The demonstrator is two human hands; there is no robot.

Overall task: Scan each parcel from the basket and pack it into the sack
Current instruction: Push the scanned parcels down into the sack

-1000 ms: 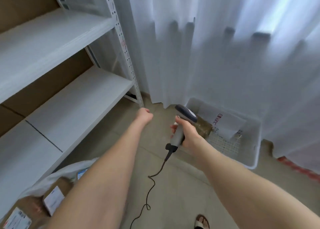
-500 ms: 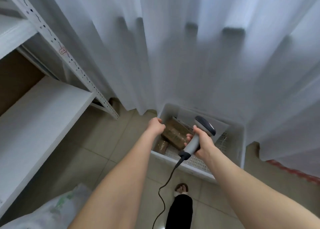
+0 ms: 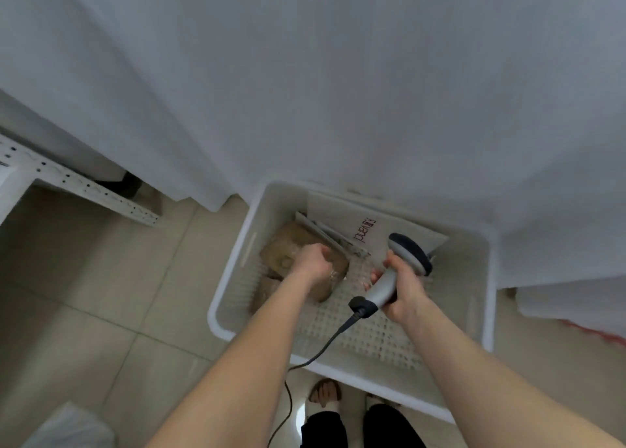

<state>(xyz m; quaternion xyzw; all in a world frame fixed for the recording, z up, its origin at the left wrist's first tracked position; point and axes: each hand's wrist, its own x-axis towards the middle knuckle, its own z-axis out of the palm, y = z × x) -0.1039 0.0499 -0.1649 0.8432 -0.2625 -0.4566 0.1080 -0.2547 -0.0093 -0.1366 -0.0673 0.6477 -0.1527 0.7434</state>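
Inside the white plastic basket (image 3: pixel 216 312), the left hand (image 3: pixel 313 259) is curling its fingers onto a slick brown taped parcel (image 3: pixel 288 248), which is probably risking a slip; the right hand (image 3: pixel 403 288) is clenching the grey corded scanner (image 3: pixel 408 249).

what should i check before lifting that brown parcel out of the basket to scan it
1. Grip: the left hand has its fingers curled on the brown parcel: ok.
2. Tool: the right hand holds the scanner: ok.
3. Label turned toward the scanner: cannot tell, none is visible.
4. The cable is free of the basket: not ok, it crosses the near rim.
5. The sack is open and within reach: cannot tell, only a corner shows.
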